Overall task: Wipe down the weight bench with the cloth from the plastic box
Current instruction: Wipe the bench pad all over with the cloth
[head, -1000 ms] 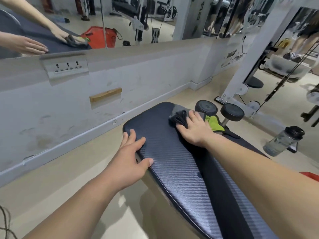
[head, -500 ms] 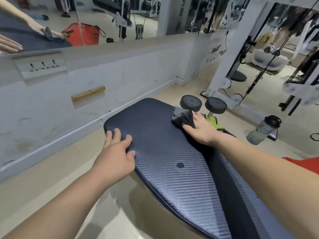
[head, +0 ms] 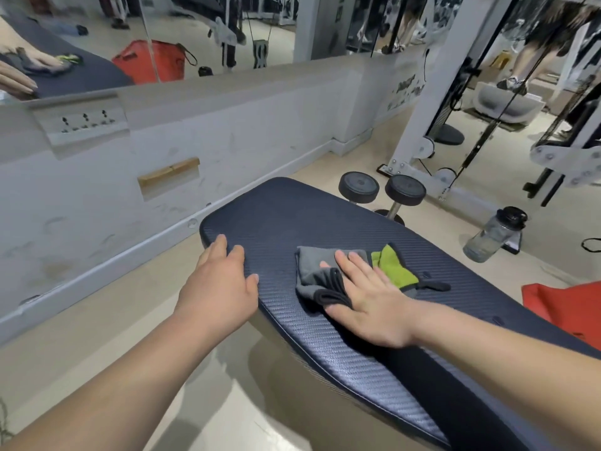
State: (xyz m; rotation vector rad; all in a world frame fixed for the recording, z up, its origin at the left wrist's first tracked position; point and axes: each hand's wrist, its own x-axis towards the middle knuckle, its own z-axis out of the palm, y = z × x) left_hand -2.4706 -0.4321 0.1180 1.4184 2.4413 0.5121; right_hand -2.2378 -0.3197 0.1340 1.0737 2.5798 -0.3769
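The weight bench [head: 286, 219] is a dark blue pad with a woven texture, running from the centre toward the lower right. A folded grey cloth [head: 312, 271] with a green corner lies on the pad. My right hand [head: 367, 297] presses flat on the cloth with straight fingers. My left hand [head: 221, 284] rests on the pad's left edge, fingers spread over the top and thumb on the surface.
A white wall [head: 162, 177] with a socket strip and a mirror above runs along the left. Two dumbbells [head: 380, 190] stand beyond the bench. A water bottle [head: 494, 236] sits on the floor at right, near a cable machine frame [head: 432, 102]. Something red [head: 569, 304] lies at the right edge.
My right hand has slid the cloth back from the far end of the pad toward me, to the middle. My left hand stays on the pad's left edge.
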